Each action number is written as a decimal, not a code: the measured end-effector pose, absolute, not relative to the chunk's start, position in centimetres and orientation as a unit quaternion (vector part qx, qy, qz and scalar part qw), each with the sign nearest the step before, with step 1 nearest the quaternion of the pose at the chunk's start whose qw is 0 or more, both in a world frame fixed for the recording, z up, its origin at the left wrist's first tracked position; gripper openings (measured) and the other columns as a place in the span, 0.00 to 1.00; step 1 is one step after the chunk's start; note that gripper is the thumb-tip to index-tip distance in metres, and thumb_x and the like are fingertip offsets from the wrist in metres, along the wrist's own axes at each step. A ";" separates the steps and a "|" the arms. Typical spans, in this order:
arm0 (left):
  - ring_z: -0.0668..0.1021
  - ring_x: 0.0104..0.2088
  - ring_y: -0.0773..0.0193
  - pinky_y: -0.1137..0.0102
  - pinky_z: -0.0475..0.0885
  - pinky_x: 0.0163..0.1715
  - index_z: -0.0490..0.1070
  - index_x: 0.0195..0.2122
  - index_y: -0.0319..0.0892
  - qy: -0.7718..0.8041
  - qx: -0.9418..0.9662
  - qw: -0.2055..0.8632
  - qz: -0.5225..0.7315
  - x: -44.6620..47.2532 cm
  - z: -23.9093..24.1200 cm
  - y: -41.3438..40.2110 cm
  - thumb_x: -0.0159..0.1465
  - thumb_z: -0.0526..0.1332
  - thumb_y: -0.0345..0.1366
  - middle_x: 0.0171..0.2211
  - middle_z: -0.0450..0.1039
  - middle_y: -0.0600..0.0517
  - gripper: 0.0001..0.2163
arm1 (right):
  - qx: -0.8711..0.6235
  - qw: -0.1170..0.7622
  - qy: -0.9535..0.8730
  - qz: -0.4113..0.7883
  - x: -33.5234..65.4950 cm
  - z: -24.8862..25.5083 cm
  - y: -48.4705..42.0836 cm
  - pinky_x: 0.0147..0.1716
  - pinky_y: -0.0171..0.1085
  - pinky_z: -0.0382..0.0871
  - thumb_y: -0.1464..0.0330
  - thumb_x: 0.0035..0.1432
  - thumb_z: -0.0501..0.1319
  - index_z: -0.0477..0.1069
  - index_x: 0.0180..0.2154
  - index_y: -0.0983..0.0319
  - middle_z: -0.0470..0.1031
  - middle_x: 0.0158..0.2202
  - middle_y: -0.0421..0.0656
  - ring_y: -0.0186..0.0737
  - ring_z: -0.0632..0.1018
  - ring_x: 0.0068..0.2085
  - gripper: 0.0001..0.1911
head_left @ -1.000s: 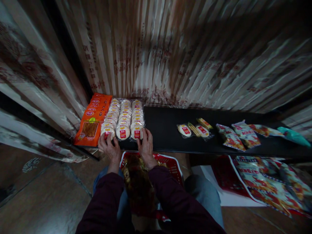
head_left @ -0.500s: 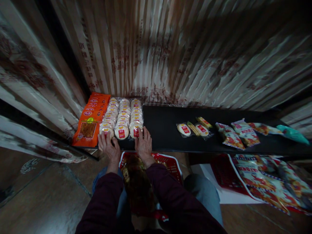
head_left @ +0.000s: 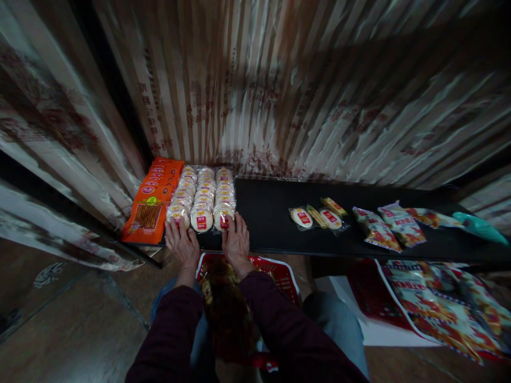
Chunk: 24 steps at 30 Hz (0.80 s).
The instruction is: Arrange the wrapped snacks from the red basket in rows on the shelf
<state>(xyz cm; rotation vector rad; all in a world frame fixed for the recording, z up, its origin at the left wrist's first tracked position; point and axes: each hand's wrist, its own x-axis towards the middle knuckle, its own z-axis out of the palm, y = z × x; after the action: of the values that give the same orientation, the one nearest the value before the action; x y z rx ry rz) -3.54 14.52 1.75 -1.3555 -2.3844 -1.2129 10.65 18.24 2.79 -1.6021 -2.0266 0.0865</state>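
Three rows of wrapped round rice crackers (head_left: pixel 202 219) lie overlapping on the black shelf (head_left: pixel 263 213). At the front of the left row, my left hand (head_left: pixel 183 243) rests its spread fingertips against the nearest cracker packet (head_left: pixel 178 214). My right hand (head_left: pixel 237 239) touches the front packet of the right row (head_left: pixel 224 217), its fingers apart. Neither hand has anything gripped. Just left of the crackers, overlapping orange snack packets (head_left: pixel 147 215) lie in a column.
Loose cracker packets (head_left: pixel 301 217) and thin yellow packets (head_left: pixel 316 216) lie mid-shelf. Farther right are white-and-red snack bags (head_left: pixel 377 229) and a teal bag (head_left: pixel 481 227). A red basket (head_left: pixel 293 284) stands between my knees; another basket (head_left: pixel 393 298) holds several bags. A curtain (head_left: pixel 259 96) hangs behind.
The view has tilted a little, so the shelf sits slightly lower in the picture. Both hands stay at the front of the cracker rows, with little visible movement.
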 end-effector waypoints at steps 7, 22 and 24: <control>0.49 0.68 0.49 0.47 0.49 0.63 0.58 0.63 0.37 -0.793 -0.464 0.081 -0.386 -3.5 1.4 14.8 0.67 0.48 0.36 0.66 0.50 0.38 0.24 | -0.595 0.281 -0.752 0.028 10.7 2.6 18.3 0.55 0.49 0.61 0.69 0.62 0.53 0.59 0.61 0.60 0.58 0.64 0.52 0.51 0.60 0.62 0.25; 0.47 0.68 0.50 0.49 0.44 0.65 0.53 0.65 0.32 -0.789 -0.437 0.073 -0.426 -3.4 1.3 14.6 0.65 0.50 0.39 0.67 0.48 0.35 0.28 | -0.560 0.308 -0.769 0.024 11.3 2.6 17.7 0.58 0.48 0.59 0.67 0.63 0.53 0.63 0.59 0.60 0.55 0.65 0.51 0.49 0.57 0.64 0.22; 0.47 0.68 0.50 0.49 0.44 0.65 0.54 0.64 0.33 -0.789 -0.436 0.070 -0.427 -3.4 1.3 14.5 0.65 0.51 0.39 0.67 0.48 0.36 0.28 | -0.556 0.315 -0.769 0.026 11.3 2.5 17.7 0.58 0.48 0.59 0.66 0.64 0.53 0.62 0.59 0.61 0.56 0.65 0.51 0.49 0.57 0.64 0.22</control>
<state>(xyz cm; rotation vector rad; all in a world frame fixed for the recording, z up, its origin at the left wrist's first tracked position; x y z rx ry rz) -3.38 14.54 1.31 -1.3118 -2.3731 -1.2858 11.28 17.72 2.45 -1.4651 -2.0264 0.0678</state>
